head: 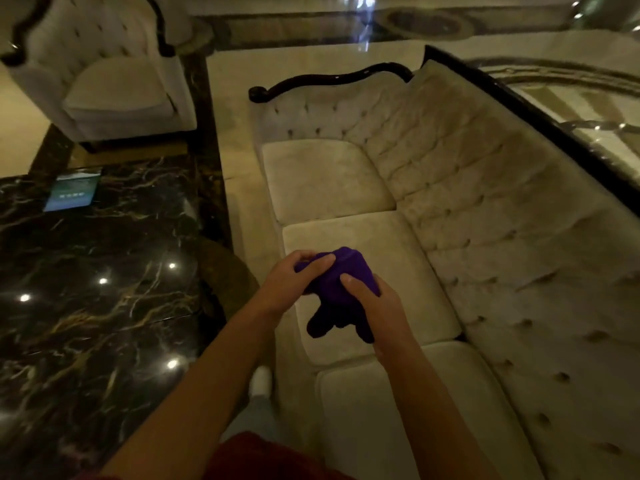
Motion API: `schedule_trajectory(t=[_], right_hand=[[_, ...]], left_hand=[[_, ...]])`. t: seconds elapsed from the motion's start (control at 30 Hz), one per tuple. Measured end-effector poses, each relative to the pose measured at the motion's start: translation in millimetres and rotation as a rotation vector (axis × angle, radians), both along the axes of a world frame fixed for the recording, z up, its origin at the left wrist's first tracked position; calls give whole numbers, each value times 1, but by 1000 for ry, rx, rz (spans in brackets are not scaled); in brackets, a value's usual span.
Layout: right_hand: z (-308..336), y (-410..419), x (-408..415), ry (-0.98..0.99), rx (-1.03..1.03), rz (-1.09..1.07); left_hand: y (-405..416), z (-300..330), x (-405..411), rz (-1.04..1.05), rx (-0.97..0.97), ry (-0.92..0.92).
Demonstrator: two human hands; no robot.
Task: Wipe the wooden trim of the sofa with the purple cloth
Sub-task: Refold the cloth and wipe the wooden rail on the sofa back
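A purple cloth [332,289] is bunched between both hands above the middle seat cushion of a cream tufted sofa [485,209]. My left hand [294,280] grips its upper left side. My right hand [372,303] holds its right side, and two ends of the cloth hang down below. The sofa's dark wooden trim [332,79] curves along the top of the far armrest and runs on down the backrest's top edge at the right. Both hands are well away from the trim.
A dark marble table [97,271] with gold veins fills the left, with a blue-green card [74,192] lying on it. A cream armchair [114,88] with dark trim stands at the far left. Glossy pale floor lies between table and sofa.
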State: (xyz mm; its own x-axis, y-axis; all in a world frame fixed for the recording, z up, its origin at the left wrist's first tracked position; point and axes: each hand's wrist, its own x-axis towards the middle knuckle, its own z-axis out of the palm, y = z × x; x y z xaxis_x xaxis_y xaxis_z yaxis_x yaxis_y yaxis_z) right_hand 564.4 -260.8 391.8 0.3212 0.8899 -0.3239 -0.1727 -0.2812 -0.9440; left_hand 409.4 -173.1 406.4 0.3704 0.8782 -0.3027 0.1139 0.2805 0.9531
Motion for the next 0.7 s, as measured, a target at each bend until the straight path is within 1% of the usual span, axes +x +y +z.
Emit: schedule_trajectory(t=[0.1,0.17,0.27,0.4,0.47,0.57,0.6,0.7], right_hand=[[-2,33,-5,21,-16,56],[-5,61,-9,15,-23,76],[-7,110,-16,4,-22,112],[-4,189,-43,-54,-21,130],[-4,229,-59,-89,-9,114],[-7,284,-78,-203,11,131],[-8,300,-83,-262,11,153],[-12,347,-91,-370,28,213]], left_hand=[[27,-4,-4,-73,-101,-87],[50,-8,-9,-87,-92,-102],[96,-12,-24,-88,-69,-76],[180,-13,-57,-102,-70,-31],[223,-12,-72,-117,-40,16],[285,-10,-88,-214,71,155],[303,-8,-92,-243,78,192],[348,-7,-106,-238,12,213]])
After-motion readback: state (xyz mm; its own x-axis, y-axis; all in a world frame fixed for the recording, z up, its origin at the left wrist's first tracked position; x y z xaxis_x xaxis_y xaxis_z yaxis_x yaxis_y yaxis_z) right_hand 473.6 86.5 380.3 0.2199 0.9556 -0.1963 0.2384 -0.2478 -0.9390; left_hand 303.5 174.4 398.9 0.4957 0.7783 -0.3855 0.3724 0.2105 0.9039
